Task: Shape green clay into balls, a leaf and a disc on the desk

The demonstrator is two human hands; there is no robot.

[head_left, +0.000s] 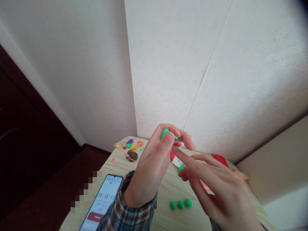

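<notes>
- One smartphone (pixel 103 200), timer display facing up, is laid at the near left and partly covered by the left plaid sleeve (pixel 134 213).
- Three dark green balls (pixel 180 204) are set in a row on the wooden tabletop (pixel 166 189).
- Right hand (pixel 216 183): the index finger is extended toward the left hand. Whether a second green piece (pixel 181 167) near the thumb is gripped or lies beyond cannot be told.
- Left hand (pixel 154 157): a bright green clay-like piece (pixel 164 133) is clamped between thumb and fingers, above the tabletop. Light, even pressure is advised, as softness is suggested by its look; the grip should be steadied before the right index finger is applied, and the thin end should be left unsqueezed.
- Farther left, a brown coiled ball (pixel 132 155) with a pink strip is placed, then a red-and-yellow disc (pixel 140 144).
- Behind everything, white wall panels (pixel 168 64) are seen.
</notes>
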